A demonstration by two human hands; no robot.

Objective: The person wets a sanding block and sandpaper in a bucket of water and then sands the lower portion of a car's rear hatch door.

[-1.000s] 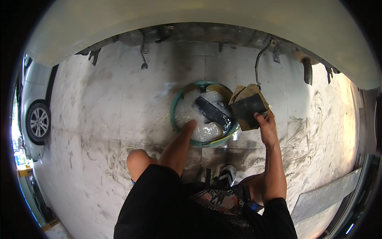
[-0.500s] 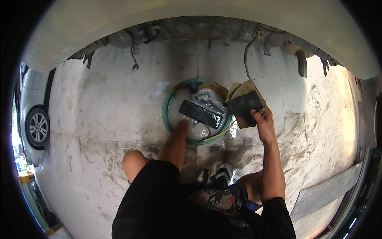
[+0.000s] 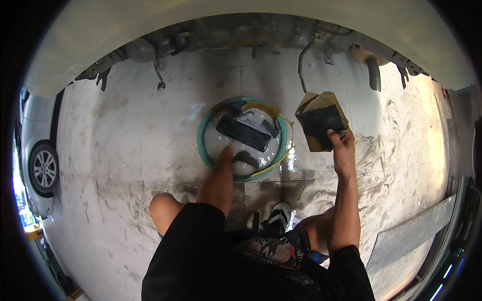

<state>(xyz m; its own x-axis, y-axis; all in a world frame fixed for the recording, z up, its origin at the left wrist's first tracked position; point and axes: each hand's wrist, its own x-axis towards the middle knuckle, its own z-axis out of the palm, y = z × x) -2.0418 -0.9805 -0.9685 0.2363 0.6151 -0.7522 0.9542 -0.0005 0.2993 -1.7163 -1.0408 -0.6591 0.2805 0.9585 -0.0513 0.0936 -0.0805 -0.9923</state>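
Note:
A round green basin (image 3: 202,145) of cloudy grey water stands on the floor in front of me. My left hand (image 3: 227,153) dips into it near the front left; the water hides its fingers. Just beyond that hand, a long black block (image 3: 243,133) lies slantwise at the surface. A smaller dark grey piece (image 3: 270,128) sits to its right, and a tan sheet (image 3: 261,108) lies along the far rim. Right of the basin, my right hand (image 3: 342,149) holds up creased sandpaper (image 3: 321,123), tan with a dark grey face, thumb pressed on its lower right part.
A car's pale body panel (image 3: 241,6) overhangs the far side, with brackets and an exhaust pipe (image 3: 374,75) beneath. A yellow strip (image 3: 289,150) hangs over the basin's right rim. Another car's wheel (image 3: 44,168) is at far left; a grey textured board (image 3: 411,233) lies at right.
The sandpaper in my right hand has moved right, away from the basin. The grey piece beside the black block shows more plainly. My left hand stays in the water.

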